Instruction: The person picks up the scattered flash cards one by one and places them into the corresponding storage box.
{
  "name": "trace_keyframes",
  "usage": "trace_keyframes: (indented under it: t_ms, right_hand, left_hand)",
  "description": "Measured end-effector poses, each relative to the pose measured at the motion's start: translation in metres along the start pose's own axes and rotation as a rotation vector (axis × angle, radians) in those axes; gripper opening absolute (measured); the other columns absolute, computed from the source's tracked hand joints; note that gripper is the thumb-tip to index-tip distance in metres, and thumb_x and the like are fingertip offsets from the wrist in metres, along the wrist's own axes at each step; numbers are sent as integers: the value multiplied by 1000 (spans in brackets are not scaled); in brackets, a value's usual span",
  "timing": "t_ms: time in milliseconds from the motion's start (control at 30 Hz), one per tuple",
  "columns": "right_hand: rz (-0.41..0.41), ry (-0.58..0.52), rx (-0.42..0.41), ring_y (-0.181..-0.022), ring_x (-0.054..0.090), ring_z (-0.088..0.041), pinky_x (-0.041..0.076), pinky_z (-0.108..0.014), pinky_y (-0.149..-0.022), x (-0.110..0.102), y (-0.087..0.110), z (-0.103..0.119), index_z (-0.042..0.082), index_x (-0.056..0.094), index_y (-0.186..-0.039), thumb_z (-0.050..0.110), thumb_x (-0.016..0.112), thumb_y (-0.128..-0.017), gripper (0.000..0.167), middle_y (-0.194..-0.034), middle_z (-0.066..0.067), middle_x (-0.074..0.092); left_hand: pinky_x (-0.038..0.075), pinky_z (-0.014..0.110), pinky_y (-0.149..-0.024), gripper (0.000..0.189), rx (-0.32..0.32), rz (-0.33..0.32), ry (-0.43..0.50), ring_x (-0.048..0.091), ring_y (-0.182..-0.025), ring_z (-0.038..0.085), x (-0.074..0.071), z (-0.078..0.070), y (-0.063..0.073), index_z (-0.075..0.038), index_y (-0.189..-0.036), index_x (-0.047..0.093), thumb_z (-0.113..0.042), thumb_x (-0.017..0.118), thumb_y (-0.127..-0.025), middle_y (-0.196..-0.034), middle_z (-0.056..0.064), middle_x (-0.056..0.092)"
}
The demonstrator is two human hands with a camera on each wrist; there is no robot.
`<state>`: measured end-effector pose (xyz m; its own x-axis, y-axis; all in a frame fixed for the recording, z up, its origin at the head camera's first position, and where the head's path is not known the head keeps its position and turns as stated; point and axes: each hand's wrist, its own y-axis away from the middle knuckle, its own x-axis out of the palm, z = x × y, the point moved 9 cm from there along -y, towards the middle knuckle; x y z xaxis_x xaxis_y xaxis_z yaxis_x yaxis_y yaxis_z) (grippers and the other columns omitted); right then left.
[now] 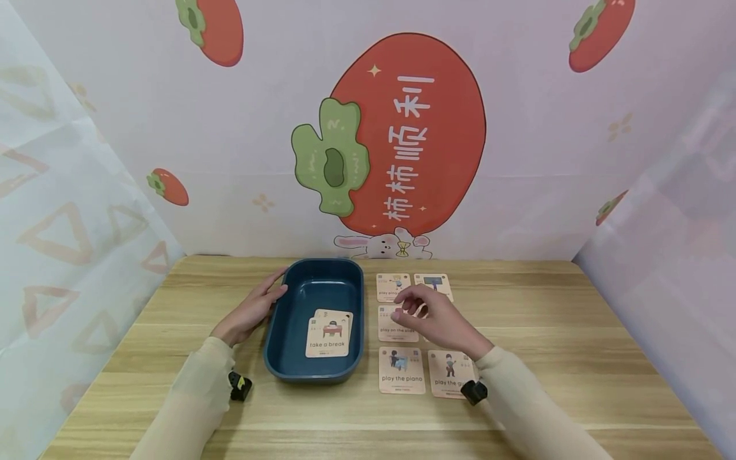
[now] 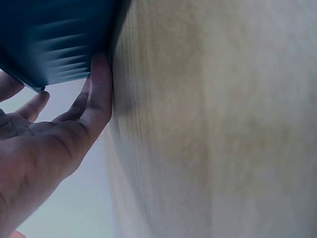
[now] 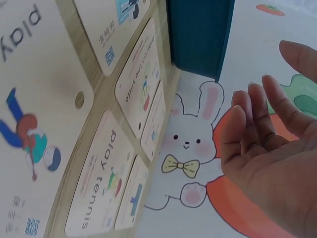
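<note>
A dark blue plastic tray [image 1: 307,378] stands on the table, with a "take a break" card [image 1: 330,345] overlapping another card inside. My left hand [image 1: 252,312] rests against the tray's left side; in the left wrist view its extended fingers touch the outer wall [image 2: 54,49]. Over the cards right of the tray hovers my right hand [image 1: 439,319], fingers loosely bent and holding nothing. Beneath or near it lie a "play on the slide" card [image 1: 397,332] and a "play tennis" card [image 3: 99,183], the latter mostly hidden in the head view.
Several picture cards form two columns. A "play the piano" card [image 1: 401,377] and a guitar card [image 1: 448,370] lie in front; a card with a dark blue board [image 1: 432,281] lies at the back. Behind the wooden table [image 1: 535,319] hangs a persimmon-print cloth [image 1: 517,191].
</note>
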<state>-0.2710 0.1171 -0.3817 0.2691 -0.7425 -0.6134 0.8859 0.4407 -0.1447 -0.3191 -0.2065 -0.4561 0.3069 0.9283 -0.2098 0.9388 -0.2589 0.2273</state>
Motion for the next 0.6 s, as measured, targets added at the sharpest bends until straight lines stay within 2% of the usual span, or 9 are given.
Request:
trace_keyframes:
  t_ms: [167,267,433,533,600]
  right_hand:
    - [-45,10,-13,-90,56,-20,50,-37,-80,-12,6,-3,12,66,-115,27,79,-91,32,-99,-7,63]
    - [-61,9,-25,-90,58,-26,50,-38,-79,-19,10,-5,11,65,-117,25,82,-88,36,-100,-10,62]
    - [-80,4,-10,-92,59,-35,50,-40,-79,-28,17,-13,12,64,-117,24,87,-83,42,-98,-5,61]
    - [-85,17,0,-90,58,-33,50,-39,-78,-31,20,-18,13,64,-116,23,88,-82,43,-95,-2,59]
    - [-85,23,8,-89,58,-32,51,-41,-78,-33,24,-22,12,64,-117,21,88,-81,44,-95,-6,60]
  left_hand:
    - [45,53,-104,61,-8,-1,5,44,-137,45,-1,1,0,-25,-165,8,-35,37,-112,-161,26,26]
    - [43,55,-105,61,-9,1,8,42,-139,45,0,1,-1,-25,-165,8,-35,37,-112,-162,26,25]
    - [40,59,-107,61,-5,3,10,38,-141,46,0,0,-1,-24,-165,8,-33,36,-113,-163,25,22]
    - [40,59,-107,61,-10,4,13,39,-140,46,0,1,-1,-25,-165,7,-33,36,-113,-163,25,21]
    - [42,57,-105,61,-12,3,12,40,-140,46,0,1,0,-25,-165,7,-34,36,-113,-163,26,22]
